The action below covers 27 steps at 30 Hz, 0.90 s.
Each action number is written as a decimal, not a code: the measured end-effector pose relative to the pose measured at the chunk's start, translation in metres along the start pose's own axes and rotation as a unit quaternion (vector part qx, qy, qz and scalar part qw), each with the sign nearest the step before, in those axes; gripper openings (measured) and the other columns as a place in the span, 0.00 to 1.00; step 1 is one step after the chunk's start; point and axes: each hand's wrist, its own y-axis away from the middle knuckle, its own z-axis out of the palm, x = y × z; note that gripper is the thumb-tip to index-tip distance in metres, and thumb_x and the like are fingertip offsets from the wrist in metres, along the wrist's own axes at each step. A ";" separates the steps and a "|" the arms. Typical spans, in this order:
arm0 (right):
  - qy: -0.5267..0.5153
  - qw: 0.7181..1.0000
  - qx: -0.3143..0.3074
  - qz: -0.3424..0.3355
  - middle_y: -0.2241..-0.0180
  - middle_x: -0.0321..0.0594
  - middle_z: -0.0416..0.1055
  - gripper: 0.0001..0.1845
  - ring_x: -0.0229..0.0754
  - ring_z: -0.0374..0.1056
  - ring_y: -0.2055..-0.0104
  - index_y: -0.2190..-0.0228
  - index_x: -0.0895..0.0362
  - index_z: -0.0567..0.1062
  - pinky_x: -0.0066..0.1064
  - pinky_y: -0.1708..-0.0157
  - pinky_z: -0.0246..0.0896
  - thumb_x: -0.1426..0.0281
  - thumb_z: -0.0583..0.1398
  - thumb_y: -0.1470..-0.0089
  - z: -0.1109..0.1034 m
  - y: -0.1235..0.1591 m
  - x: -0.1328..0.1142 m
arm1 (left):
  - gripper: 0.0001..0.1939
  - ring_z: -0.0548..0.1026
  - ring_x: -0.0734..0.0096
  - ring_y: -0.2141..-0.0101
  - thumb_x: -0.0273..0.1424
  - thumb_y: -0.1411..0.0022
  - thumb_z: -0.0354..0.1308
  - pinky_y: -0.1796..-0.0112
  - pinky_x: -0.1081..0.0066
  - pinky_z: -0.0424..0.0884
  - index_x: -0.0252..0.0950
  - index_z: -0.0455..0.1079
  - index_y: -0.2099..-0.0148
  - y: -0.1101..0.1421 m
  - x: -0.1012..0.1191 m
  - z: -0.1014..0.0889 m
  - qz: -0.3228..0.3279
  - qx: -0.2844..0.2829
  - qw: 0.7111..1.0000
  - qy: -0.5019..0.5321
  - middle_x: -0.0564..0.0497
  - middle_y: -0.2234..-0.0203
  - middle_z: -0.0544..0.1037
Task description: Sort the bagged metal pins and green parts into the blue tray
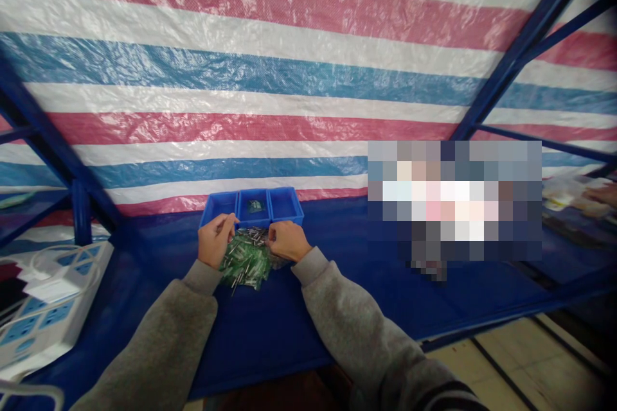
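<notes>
From where I stand, the tabletop (pixel 260 347) is a broad, smooth, dark blue surface, with a shiny sheet (pixel 241 96) striped red, white and blue rising behind it and blue metal bars (pixel 511 70) slanting up at either side. White power strips (pixel 53 327) with blue sockets and loose cables lie at the left end, pale floor tiles (pixel 530 353) show past the front edge at lower right, and clear bags (pixel 559 192) sit off to the far right. A large patch right of the middle is blurred out, so I can't tell what is there. Near the back, three blue bins (pixel 254 209) stand in a row whose long axis runs left to right; the middle one holds some small pieces (pixel 255 206). Just in front is the pile (pixel 245 263) of green-tinted packets and thin metal pins, flat on the tabletop between the hands. The pins point every which way; a few at the near edge lean, their near ends toward the left. The left hand (pixel 215 239) is at the pile's left edge, thumb and fingers bent toward each other; the right hand (pixel 289 241) curls its fingers down at the back right of the pile. I can't tell whether either pinches anything.
</notes>
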 end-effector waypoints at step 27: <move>-0.026 0.997 0.062 -0.028 0.69 0.39 0.73 0.05 0.40 0.69 0.65 0.63 0.56 0.69 0.27 0.67 0.54 0.71 0.54 0.42 0.009 -0.002 -0.004 | 0.13 0.74 0.66 0.68 0.38 0.43 0.56 0.66 0.70 0.68 0.38 0.74 0.59 0.001 -0.004 0.003 0.104 -0.076 0.979 -0.156 0.49 0.67 0.78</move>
